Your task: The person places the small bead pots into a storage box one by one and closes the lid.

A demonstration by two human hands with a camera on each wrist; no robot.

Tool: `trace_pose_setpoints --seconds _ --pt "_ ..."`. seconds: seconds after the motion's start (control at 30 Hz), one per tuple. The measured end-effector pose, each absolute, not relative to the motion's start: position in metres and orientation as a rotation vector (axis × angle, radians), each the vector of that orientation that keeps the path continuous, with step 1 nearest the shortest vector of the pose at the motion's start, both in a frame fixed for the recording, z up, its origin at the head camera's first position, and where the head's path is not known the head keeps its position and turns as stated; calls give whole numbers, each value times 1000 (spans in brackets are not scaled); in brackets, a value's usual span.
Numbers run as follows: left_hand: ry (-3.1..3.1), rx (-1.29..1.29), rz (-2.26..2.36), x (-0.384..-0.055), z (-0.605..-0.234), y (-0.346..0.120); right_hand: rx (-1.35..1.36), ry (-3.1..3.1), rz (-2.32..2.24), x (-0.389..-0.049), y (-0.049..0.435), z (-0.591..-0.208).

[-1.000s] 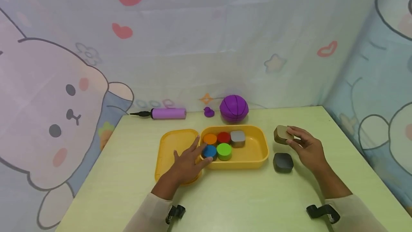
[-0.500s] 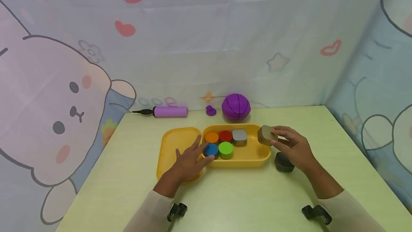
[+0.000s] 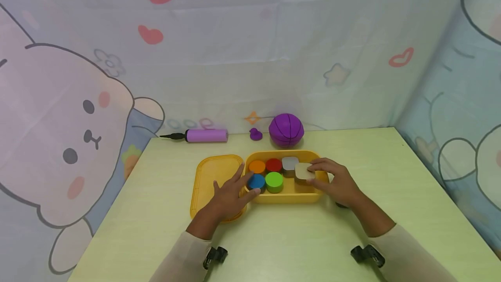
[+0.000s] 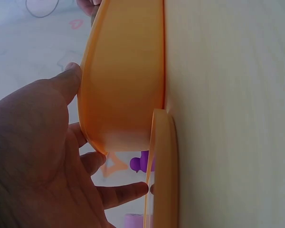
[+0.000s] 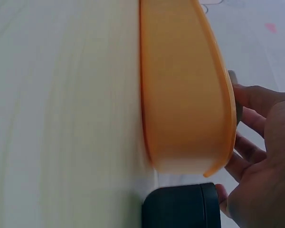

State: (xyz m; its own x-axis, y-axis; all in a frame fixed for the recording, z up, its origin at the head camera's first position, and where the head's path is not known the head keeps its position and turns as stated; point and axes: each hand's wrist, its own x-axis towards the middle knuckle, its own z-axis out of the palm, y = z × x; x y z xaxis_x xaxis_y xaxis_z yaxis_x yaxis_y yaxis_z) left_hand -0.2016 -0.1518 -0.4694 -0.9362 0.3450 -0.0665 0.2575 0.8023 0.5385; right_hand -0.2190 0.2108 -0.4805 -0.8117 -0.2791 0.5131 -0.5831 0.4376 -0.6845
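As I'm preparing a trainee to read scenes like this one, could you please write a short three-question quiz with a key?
1. Which block does the person's right hand pinch between fingers and thumb?
2. True or false: the dark block stands outside the yellow box.
3. Fill in: seen from the head camera, the yellow lid lies to the ____ of the yellow box.

Key: 1. the beige block; 2. true; 3. left.
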Motion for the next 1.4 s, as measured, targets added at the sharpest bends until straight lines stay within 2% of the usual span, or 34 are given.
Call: trace_pose_setpoints --seconds 0.57,1.4 --pt "2832 505 819 -204 -474 -151 691 -2582 1175 -219 191 -478" --pt "2836 491 839 -202 -473 -151 536 -2724 1294 -223 186 -478"
